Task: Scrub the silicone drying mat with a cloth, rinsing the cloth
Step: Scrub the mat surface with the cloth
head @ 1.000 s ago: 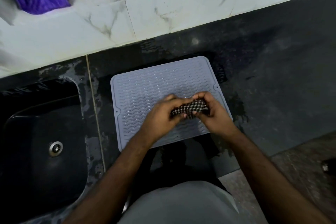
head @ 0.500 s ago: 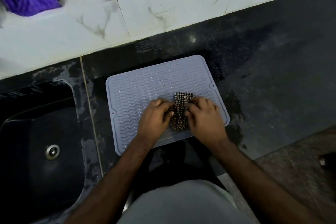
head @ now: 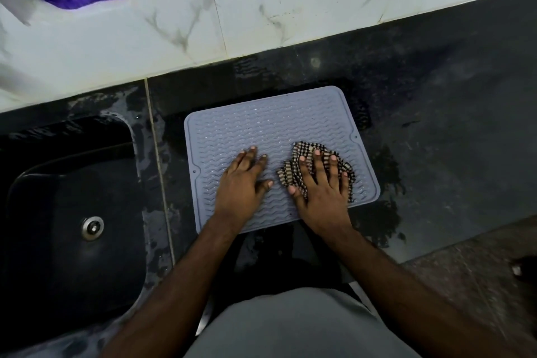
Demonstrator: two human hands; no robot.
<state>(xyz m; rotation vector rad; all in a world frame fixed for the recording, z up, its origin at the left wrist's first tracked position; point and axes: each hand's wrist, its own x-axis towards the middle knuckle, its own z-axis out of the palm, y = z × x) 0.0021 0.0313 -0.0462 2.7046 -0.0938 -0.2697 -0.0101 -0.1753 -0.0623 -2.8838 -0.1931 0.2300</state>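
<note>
Mat (head: 261,131) lies flat on table (head: 436,125), long axis 9-to-3, sink (head: 72,212) at its 9 o'clock. Right hand (head: 322,192), grip released, presses cloth (head: 293,171) flat. Left hand (head: 241,183) rests flat, released, on mat.

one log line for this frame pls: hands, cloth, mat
left hand: flat on mat, holds nothing | right hand: fingers spread, pressing checked cloth on mat | sink: left of mat
</note>
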